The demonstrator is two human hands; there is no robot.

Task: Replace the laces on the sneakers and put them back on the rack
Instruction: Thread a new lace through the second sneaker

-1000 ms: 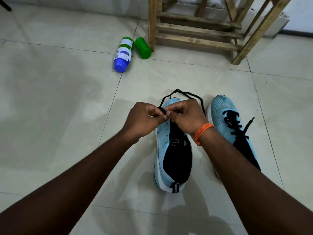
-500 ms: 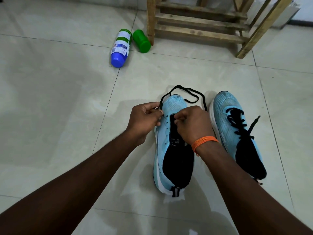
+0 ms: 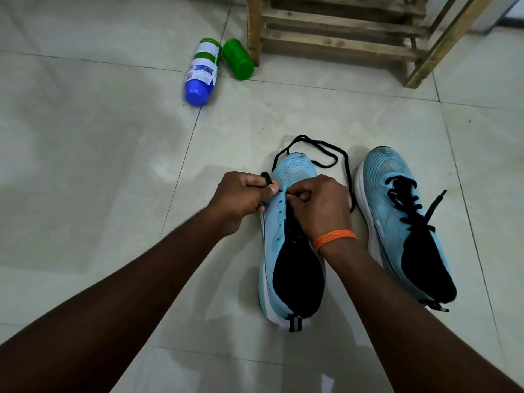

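Lace [image 3: 312,142] loops on the floor [image 3: 113,171] round the toe of the sneaker [image 3: 295,173]. Left hand [image 3: 241,198] fingers pinch one lace end; right hand [image 3: 321,207] fingers pinch it at the eyelets. Laced sneaker [image 3: 397,222] just right, rack [image 3: 340,35] beyond.

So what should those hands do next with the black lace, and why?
Probably feed the lace tip into the front eyelet: the left hand pinches it beside the unlaced sneaker's empty eyelets, while the right hand holds that sneaker's edge.
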